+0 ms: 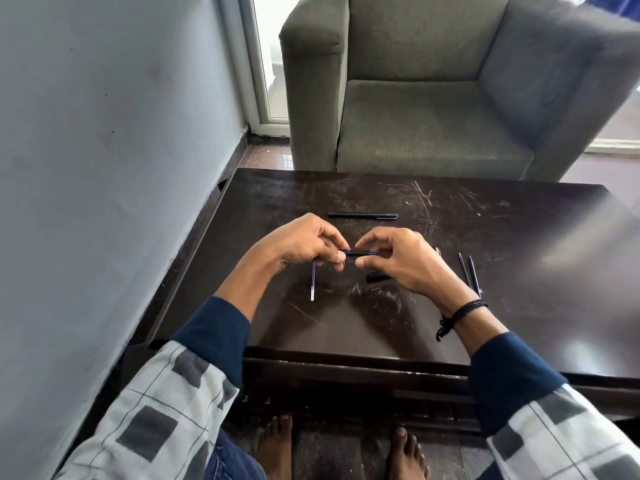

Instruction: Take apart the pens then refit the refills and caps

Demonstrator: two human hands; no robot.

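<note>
Left hand (304, 245) pinching pen barrel (362, 253) and refill (313, 280), right hand (398, 259) gripping barrel's other end, above table (519, 271)

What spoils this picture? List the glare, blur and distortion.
Head view: daylight glare whitens the right side of the table; head view: the window is blown out; head view: wide-angle distortion bows the armchair and the wall; head view: the pen pinched by the left hand and right hand is sharp but small.
</note>
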